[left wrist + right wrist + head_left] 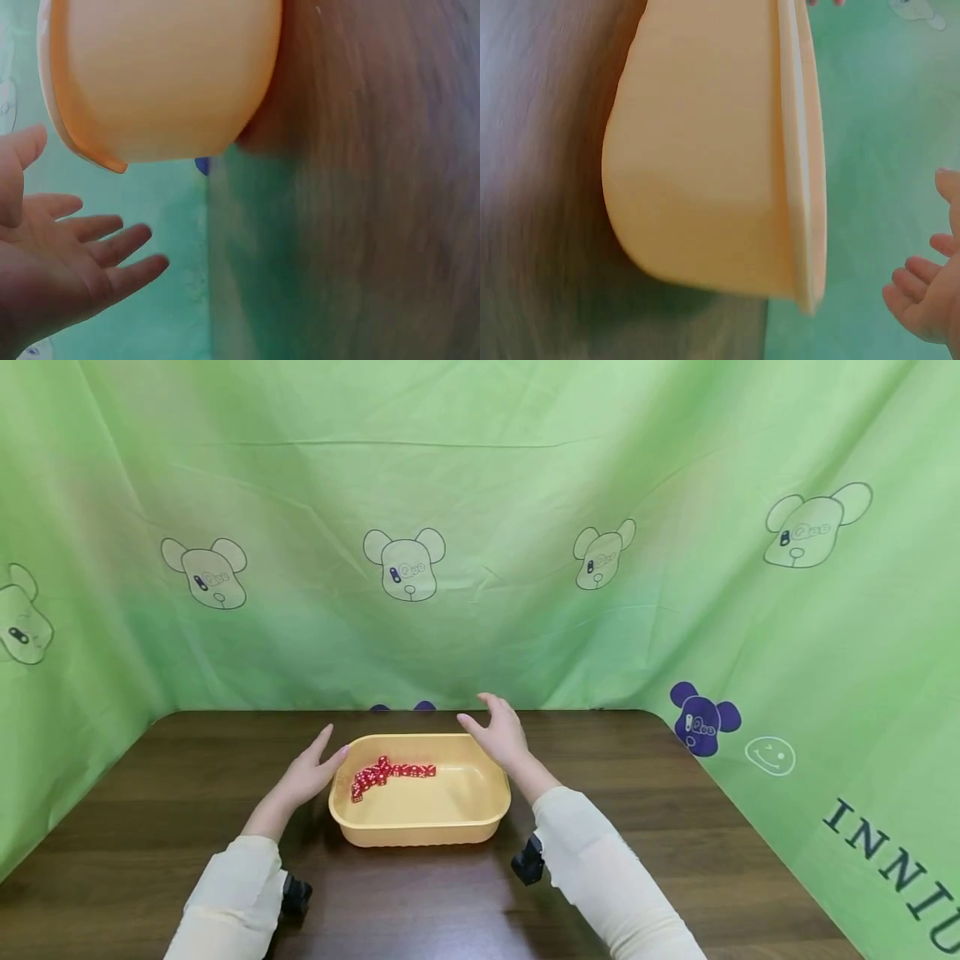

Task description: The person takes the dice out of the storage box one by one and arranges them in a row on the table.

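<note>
While red dice [390, 772] are resting in the yellow tub [420, 827] at centre frame, I am holding my left hand [311, 772] and right hand [498, 735] open, flanking its rim to steady it.

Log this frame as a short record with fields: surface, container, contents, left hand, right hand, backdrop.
surface: dark wooden table
container: yellow tub, standing near the table's middle
contents: red dice clustered in the tub's far left part
left hand: left hand open, by the tub's left rim; contact cannot be told
right hand: right hand open, above the tub's far right corner, holding nothing
backdrop: green cloth printed with bear heads
</note>
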Demonstrator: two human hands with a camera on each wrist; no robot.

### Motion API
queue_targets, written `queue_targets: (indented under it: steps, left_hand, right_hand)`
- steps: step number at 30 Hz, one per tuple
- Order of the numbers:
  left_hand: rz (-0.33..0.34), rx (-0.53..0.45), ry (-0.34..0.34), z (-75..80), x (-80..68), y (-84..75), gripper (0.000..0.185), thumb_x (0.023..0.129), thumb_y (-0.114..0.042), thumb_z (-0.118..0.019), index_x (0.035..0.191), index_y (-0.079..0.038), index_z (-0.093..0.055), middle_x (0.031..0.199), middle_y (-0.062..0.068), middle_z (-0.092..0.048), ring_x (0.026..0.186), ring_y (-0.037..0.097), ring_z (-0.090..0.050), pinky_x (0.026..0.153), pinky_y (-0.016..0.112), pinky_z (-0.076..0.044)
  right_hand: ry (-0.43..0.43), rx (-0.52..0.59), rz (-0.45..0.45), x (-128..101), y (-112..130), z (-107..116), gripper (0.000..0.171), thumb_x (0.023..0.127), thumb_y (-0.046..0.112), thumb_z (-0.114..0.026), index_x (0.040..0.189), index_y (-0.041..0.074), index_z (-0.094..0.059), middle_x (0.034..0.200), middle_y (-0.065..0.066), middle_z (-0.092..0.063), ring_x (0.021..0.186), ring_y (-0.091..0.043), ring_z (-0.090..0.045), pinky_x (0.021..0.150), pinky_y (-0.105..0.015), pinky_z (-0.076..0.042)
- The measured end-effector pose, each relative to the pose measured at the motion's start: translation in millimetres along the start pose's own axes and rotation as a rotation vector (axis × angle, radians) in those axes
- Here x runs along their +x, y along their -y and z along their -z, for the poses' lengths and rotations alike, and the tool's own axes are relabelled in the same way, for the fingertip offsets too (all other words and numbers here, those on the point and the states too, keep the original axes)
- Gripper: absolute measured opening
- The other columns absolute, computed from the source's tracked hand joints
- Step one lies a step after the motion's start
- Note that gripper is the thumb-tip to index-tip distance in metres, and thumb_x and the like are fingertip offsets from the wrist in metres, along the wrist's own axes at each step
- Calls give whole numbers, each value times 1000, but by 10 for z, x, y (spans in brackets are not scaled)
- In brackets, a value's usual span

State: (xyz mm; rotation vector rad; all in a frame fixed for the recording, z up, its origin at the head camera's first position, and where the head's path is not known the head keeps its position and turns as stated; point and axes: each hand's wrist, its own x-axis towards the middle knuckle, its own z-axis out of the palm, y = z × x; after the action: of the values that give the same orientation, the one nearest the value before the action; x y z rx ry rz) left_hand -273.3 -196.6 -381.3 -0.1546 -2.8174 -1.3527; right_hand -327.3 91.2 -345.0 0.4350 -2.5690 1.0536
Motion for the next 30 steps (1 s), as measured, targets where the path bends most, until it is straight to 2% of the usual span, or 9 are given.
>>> queue_targets:
  steps: [2,4,11,15,19,24,30]
  left_hand:
    - [29,-67,23,-17,-1,34,73,89,-41,-40,138,-2,-3,137,27,-8,121,43,-12,94,53,-16]
    - [37,-117,33,-36,-9,61,72,89,-37,-42,137,0,-3,137,28,-8,120,44,-14,93,52,-18]
    - [75,-236,34,-71,-35,106,67,90,-32,-44,136,2,-9,134,30,-18,120,41,-20,89,50,-29]
    - [86,-434,48,-86,-47,140,61,92,-27,-41,136,1,-11,134,27,-20,118,39,-27,83,46,-37]
    - [114,-592,74,-96,-55,185,58,92,-22,-42,137,-1,-13,135,24,-20,117,38,-30,82,44,-39]
    - [138,-651,111,-113,-65,208,57,91,-18,-44,137,-2,-14,136,23,-19,117,38,-29,79,46,-40]
    - [148,-690,97,-130,-101,203,54,89,-9,-46,135,-1,-20,134,24,-22,115,39,-31,76,45,-43]
  right_hand:
    - [-17,62,7,-8,24,-57,53,81,38,-57,118,0,-48,113,-14,-49,104,-27,-45,85,-38,-36]
    - [-15,125,-24,-12,63,-96,48,80,28,-61,116,-1,-49,111,-14,-50,102,-27,-46,84,-37,-37]
    - [-41,331,-80,-47,112,-257,36,78,21,-64,106,0,-55,100,-13,-56,91,-26,-53,78,-35,-42]
    - [-12,461,-135,-69,126,-355,31,77,14,-64,101,-4,-56,92,-14,-57,86,-25,-55,75,-31,-44]
    - [27,571,-222,-84,161,-423,27,77,7,-64,99,-6,-56,88,-12,-58,84,-24,-54,75,-32,-43]
    - [77,610,-322,-86,179,-476,25,77,6,-62,99,-5,-56,86,-9,-57,79,-18,-52,76,-38,-42]
    - [134,627,-411,-104,164,-529,27,79,7,-60,102,-6,-55,90,-11,-56,78,-18,-50,77,-44,-40]
